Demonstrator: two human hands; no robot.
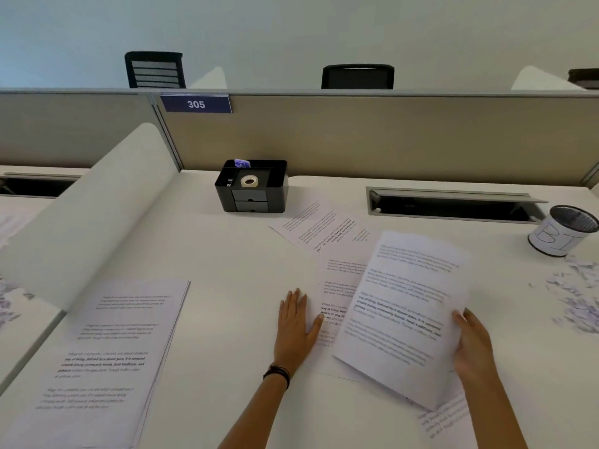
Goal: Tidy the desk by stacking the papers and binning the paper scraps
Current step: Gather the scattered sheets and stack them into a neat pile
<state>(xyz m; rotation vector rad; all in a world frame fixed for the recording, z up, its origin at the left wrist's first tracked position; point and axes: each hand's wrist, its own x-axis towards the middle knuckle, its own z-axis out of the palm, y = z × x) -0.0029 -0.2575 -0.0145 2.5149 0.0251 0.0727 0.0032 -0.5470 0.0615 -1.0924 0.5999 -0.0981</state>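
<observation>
Left hand (293, 322): lies palm down on the white desk (227, 254), fingers straight and close together. The thumb is spread to the right and touches the edge of a loose printed sheet (334, 286). A dark band (277, 374) circles the wrist.
Right hand (471, 345): grips the sheaf of papers (402, 315) at its right edge, thumb on top of the page. The other fingers are hidden beneath.
Sheaf of papers: printed, tilted, lifted at its far end, lying over the loose sheets just right of the left hand.
Lower sheet (447, 416): peeks out under the sheaf's near corner, flat on the desk.
Stack (97, 358): printed pages piled fairly squarely at the desk's near left, well apart from both hands.
Paper scraps (577, 296): a scatter of small torn bits on the desk's right side, just in front of the bin.
Far sheets (324, 228): more printed pages fanned out beyond the sheaf, overlapping one another.
Bin (562, 231): a dark mesh cup wrapped in white paper with hand-drawn letters. It stands upright at the far right.
Cable slot (453, 205): a grey-framed opening in the desk, lid raised, left of the bin.
Organiser (251, 186): a black box near the partition, with a tape roll (249, 181) on top.
Partition (356, 137): a beige panel behind the desk carrying a blue plate (196, 104) that reads 305.
Chairs (155, 70): black backs rise beyond the partition.
</observation>
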